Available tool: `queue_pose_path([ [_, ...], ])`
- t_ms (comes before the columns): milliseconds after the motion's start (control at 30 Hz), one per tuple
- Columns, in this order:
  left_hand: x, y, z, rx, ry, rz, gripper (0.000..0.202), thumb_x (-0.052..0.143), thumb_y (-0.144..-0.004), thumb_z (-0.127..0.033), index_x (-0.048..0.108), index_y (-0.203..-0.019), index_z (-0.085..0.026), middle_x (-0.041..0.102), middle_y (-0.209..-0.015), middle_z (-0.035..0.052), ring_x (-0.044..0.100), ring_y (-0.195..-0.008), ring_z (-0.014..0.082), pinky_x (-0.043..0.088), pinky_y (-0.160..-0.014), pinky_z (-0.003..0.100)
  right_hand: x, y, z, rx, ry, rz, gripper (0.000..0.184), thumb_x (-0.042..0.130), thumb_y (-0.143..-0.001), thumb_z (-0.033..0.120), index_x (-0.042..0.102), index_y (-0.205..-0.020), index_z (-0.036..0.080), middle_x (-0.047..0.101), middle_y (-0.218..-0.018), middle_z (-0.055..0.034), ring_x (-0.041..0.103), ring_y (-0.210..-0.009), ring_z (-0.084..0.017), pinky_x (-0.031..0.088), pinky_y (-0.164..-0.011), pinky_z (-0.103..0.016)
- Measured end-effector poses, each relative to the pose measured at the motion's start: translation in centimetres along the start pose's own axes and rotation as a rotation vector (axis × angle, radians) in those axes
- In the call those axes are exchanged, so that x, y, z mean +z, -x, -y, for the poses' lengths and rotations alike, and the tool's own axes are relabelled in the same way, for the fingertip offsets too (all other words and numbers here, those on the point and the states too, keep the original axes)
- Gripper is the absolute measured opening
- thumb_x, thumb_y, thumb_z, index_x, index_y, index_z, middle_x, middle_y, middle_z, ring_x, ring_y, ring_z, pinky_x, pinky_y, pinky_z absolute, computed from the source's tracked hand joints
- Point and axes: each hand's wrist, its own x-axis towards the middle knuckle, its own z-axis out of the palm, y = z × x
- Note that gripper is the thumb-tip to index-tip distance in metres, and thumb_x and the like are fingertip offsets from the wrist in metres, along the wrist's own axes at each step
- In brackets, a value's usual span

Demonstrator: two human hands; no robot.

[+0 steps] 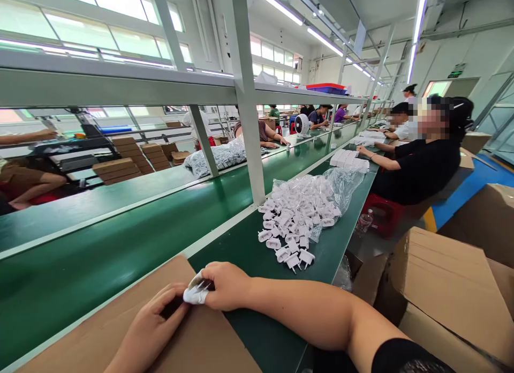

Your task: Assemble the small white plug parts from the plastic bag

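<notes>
Above a sheet of brown cardboard (104,314), my two hands meet at a small white plug (194,295). My right hand (227,287) pinches it from the right, with white coverings on the thumb and index fingertips. Thin metal pins show between those fingers. From the other side, my left hand (155,325) closes its thumb and fingers on the plug's left end; part of the plug is hidden by the fingers. Beyond my right forearm lies a heap of similar white two-pin plugs (291,223), partly inside a clear plastic bag (341,188).
A green conveyor belt (120,271) runs along the left, with a shelf post (249,148) at its edge. Cardboard boxes (445,287) stand at the right. A co-worker in black (425,158) sits farther along, near white parts (347,159).
</notes>
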Motion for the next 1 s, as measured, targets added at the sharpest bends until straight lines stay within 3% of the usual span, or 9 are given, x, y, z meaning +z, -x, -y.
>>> queue_pose_path([
  [533,0.6,-0.1,0.9,0.038,0.020,-0.004,0.027,0.063,-0.086,-0.048,0.071,-0.092,-0.023,0.075,-0.104,0.0050,0.074,-0.089,0.0216,0.061,-0.077,0.025,0.1,-0.1,-0.2,-0.022,-0.019,-0.009,0.027,0.080,-0.078,0.030,0.072,-0.102,0.020,0.066,-0.096,-0.0020,0.061,-0.081,-0.016,0.047,-0.070,-0.022],
  [1000,0.5,0.2,-0.6,-0.050,0.095,0.035,0.028,0.057,-0.091,-0.045,0.070,-0.097,-0.022,0.071,-0.112,0.0080,0.068,-0.097,0.0232,0.057,-0.085,0.032,-0.1,0.0,0.2,0.006,-0.095,-0.008,0.021,0.074,-0.083,0.028,0.073,-0.102,0.021,0.067,-0.097,-0.0031,0.065,-0.083,-0.016,0.051,-0.073,-0.024],
])
